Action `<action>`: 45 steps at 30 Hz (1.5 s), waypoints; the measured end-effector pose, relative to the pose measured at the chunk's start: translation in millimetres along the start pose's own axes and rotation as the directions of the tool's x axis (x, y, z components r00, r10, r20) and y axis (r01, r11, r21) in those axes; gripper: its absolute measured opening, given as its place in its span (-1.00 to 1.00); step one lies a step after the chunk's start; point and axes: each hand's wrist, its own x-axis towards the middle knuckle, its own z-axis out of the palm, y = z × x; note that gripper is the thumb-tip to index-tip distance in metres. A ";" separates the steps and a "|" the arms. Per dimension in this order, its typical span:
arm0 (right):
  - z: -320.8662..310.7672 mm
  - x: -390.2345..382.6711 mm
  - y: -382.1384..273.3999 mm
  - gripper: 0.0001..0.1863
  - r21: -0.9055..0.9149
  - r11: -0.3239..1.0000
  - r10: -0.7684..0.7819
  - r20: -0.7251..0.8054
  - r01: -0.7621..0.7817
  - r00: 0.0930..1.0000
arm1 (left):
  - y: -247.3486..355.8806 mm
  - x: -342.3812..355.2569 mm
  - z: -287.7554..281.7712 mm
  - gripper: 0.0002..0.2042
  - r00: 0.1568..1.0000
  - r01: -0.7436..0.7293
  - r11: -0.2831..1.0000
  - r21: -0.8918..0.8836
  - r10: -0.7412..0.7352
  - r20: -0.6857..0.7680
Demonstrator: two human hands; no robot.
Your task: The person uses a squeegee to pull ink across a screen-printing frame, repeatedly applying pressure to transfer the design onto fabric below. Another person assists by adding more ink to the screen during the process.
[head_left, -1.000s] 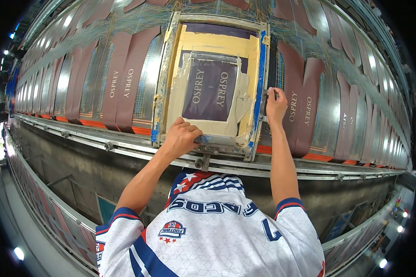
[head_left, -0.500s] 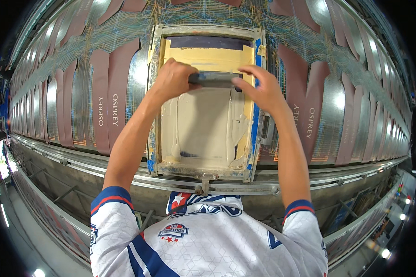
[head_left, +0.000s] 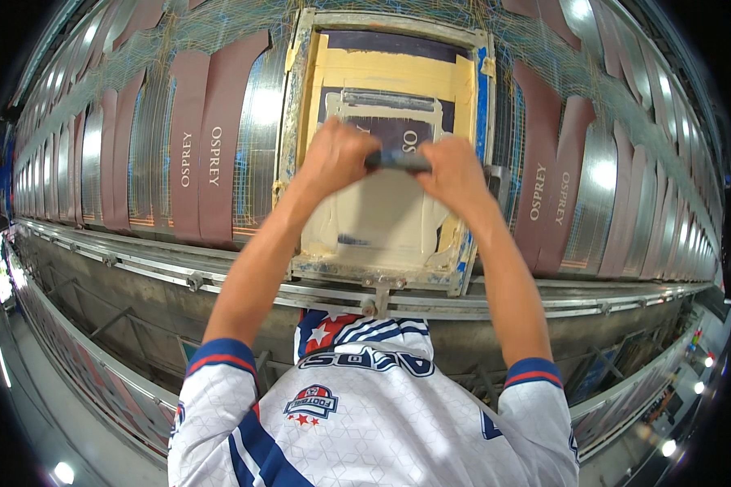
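Both my hands are closed round the dark handle of a squeegee (head_left: 398, 161), my left hand (head_left: 341, 157) at one end and my right hand (head_left: 456, 170) at the other. It lies across a printing screen with a worn, paint-spattered metal frame (head_left: 400, 25). Thick cream-beige ink (head_left: 378, 213) spreads over the mesh on the near side of the squeegee. Beyond it shows a wiped dark area (head_left: 387, 124) with pale lettering, bordered by ridges of ink. Yellow tape (head_left: 394, 68) lines the far inner part of the frame. The squeegee's blade is hidden under the handle and hands.
Maroon cut panels (head_left: 227, 134) with pale lettering lie in rows on the long table to the left, and more maroon panels (head_left: 536, 174) to the right. A metal rail (head_left: 317, 299) runs along the near table edge. A metal handle (head_left: 498, 188) sticks out from the frame's right side.
The squeegee has come toward me across the screen, leaving a wiped dark strip behind it. My right hand's fingers, looser before, now wrap the handle. The whole view has shifted slightly.
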 end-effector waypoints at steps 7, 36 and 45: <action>40.0 -106.2 -45.3 -0.67 0.043 0.996 -0.075 -0.095 0.079 0.993 | 74.6 -92.8 -7.0 -0.71 0.996 0.039 0.999 -0.007 -0.039 0.080; 47.8 -108.8 -53.0 -0.62 0.053 0.995 -0.073 -0.127 0.081 0.989 | 75.3 -102.0 -6.5 -0.75 0.999 0.045 0.999 -0.018 -0.044 0.020; 4.1 -22.3 -5.1 -0.73 -0.051 0.997 -0.068 -0.075 0.064 0.995 | 12.7 -9.7 -13.7 -0.79 0.999 0.000 1.000 0.012 -0.001 0.046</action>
